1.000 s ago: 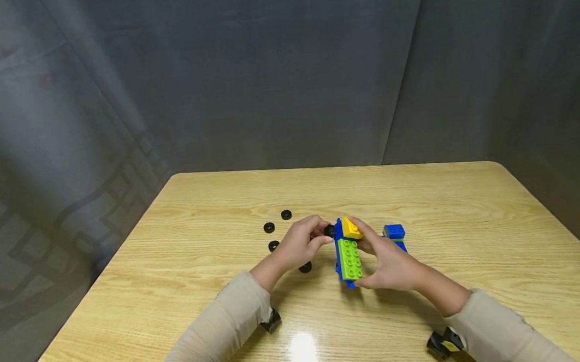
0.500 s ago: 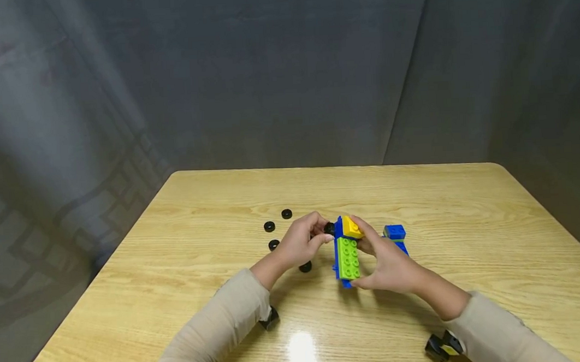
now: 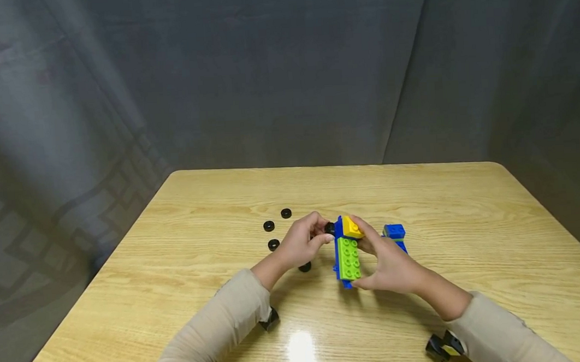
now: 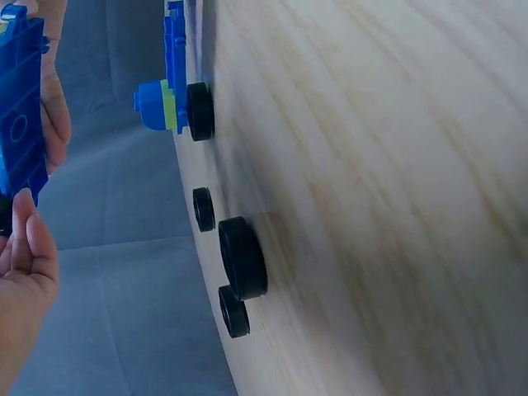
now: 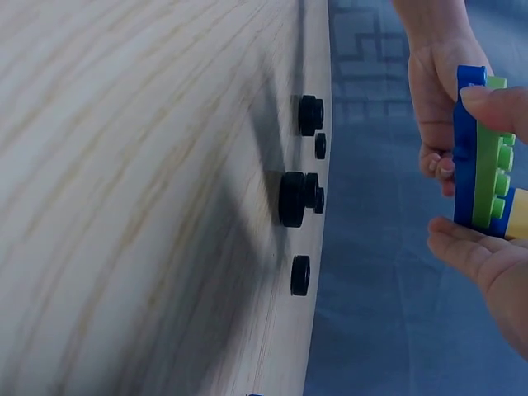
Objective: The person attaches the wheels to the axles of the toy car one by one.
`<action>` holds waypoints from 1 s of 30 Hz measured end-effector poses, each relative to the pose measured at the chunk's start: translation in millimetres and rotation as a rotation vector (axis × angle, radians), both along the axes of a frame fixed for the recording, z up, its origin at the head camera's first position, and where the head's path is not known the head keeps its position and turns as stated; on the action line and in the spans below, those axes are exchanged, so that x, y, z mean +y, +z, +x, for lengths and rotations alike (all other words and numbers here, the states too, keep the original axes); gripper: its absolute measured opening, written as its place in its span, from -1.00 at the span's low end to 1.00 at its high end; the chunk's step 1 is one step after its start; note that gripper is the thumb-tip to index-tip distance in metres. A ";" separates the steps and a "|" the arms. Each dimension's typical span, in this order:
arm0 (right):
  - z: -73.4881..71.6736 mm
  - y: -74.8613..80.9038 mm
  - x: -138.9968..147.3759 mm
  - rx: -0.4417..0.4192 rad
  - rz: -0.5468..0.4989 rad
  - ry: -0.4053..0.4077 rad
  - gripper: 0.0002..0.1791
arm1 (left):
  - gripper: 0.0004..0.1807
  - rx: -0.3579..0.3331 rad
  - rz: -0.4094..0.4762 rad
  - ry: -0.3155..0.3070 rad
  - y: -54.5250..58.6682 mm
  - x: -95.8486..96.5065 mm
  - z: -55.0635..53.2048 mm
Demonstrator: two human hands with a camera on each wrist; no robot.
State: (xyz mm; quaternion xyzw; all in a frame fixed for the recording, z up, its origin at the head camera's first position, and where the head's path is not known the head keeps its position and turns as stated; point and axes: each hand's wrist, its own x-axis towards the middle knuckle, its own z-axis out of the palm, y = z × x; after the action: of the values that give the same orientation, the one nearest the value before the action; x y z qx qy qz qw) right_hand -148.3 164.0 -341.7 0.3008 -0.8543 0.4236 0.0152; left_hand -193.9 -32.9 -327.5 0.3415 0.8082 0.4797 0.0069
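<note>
My right hand [image 3: 388, 263] grips a toy brick vehicle [image 3: 348, 259] above the table, thumb at its near end and fingers by the far end. The vehicle has a blue base, a lime-green studded brick [image 3: 349, 257] and a yellow sloped brick [image 3: 352, 227]. At its far left side, my left hand [image 3: 300, 243] pinches a small black wheel [image 3: 329, 228] right against the blue base. In the left wrist view the blue underside [image 4: 18, 124] shows, with the left fingertips at its lower corner. The right wrist view shows the green studs [image 5: 502, 157] side-on.
Several black wheels lie left of the hands on the wooden table [image 3: 214, 234], among them a far wheel [image 3: 285, 213] and one by the left wrist [image 3: 305, 267]. A second blue-and-green brick piece [image 3: 394, 232] stands behind the right hand. Grey curtains [image 3: 284, 77] hang beyond the table.
The brick vehicle has shifted and turned very slightly in the right hand's grip. The left hand keeps pinching the black wheel in about the same place.
</note>
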 end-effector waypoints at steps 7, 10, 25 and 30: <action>-0.7 -0.6 -0.1 0.001 0.003 0.012 0.26 | -0.86 -0.021 -0.003 0.006 11.7 0.1 8.8; -1.6 -1.3 -0.5 0.011 0.004 0.010 0.26 | -0.85 -0.024 -0.001 0.014 8.7 0.8 6.8; -3.2 2.2 -4.1 0.066 0.050 0.008 0.25 | -0.87 -0.038 0.054 -0.006 -22.4 3.1 -14.0; -2.8 0.8 -2.0 0.030 0.052 0.011 0.24 | -0.84 -0.014 -0.002 -0.017 -22.4 1.5 -15.3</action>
State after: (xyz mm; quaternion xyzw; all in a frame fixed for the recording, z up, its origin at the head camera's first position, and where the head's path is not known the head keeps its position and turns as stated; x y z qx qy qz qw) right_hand -151.1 162.0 -340.9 0.3121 -0.8630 0.3969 0.0180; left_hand -209.3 -31.4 -349.9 0.3451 0.8058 0.4810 0.0171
